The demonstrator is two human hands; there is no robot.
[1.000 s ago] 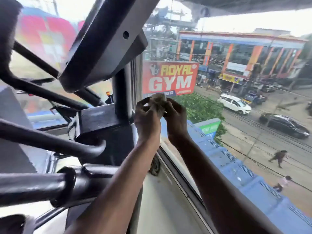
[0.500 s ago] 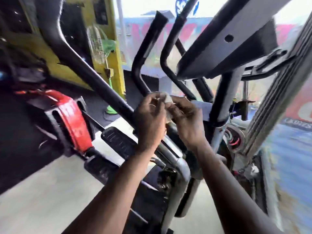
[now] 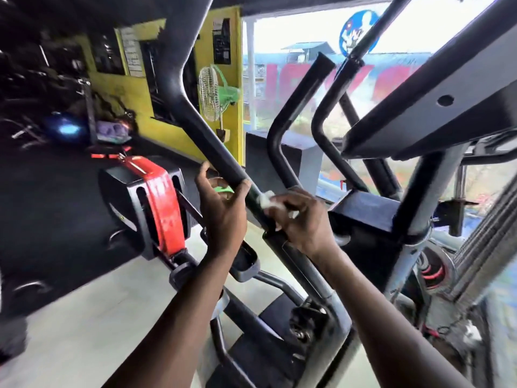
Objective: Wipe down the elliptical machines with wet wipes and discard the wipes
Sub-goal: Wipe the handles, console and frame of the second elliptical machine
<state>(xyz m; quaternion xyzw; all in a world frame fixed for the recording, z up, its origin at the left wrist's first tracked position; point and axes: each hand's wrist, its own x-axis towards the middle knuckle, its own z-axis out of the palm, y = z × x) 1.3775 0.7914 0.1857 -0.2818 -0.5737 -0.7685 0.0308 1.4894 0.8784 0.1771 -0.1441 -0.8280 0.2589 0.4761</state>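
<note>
Black tubing forms the handlebar arm of the elliptical machine, and its long axis is seen running on a slant from the upper left down toward the lower right, passing between the two hands. The wet wipe, crumpled and white, is pinched in the curled fingers of the right hand and is pressed against the bar at its lower stretch, just below the spot where the left hand is placed. The left hand is hooked on the tube from beneath, its thumb on the near side and its fingertips curled over the top edge; how firmly the bar is gripped cannot be told. The wipe therefore lies directly at the right fingers, touching the bar, and the right hand is the nearer one for any stroke; a pass along the tube would probably have to be made along that slanted axis, with the left hand's grip standing in the way of an upward stroke. Compared with half a second earlier, when the wipe was held between both hands in front of the bar, the hands have been parted: the left has been moved onto the tube and the wipe has been carried by the right alone onto the metal. Discarding has not yet been reached.
</note>
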